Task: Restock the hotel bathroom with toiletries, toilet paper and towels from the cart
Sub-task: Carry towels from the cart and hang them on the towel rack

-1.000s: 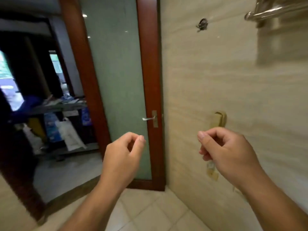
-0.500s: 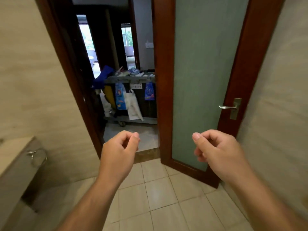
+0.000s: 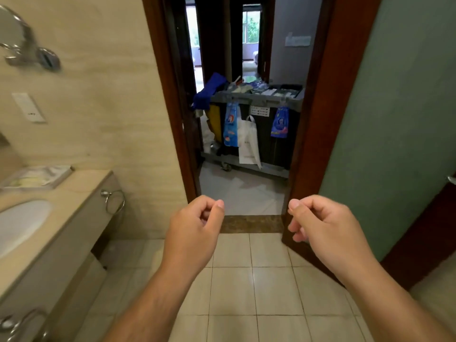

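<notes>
Two hands hang loosely curled and empty in front of you — your left hand (image 3: 195, 228) and right hand (image 3: 318, 225) apart, free to pick up stock. Straight beyond them, through the open doorway, stands the cart (image 3: 256, 97), bags hung on its side. Off left of your left hand, the bench (image 3: 74, 191) carries a tray (image 3: 37, 176) — likely for toiletries.
</notes>
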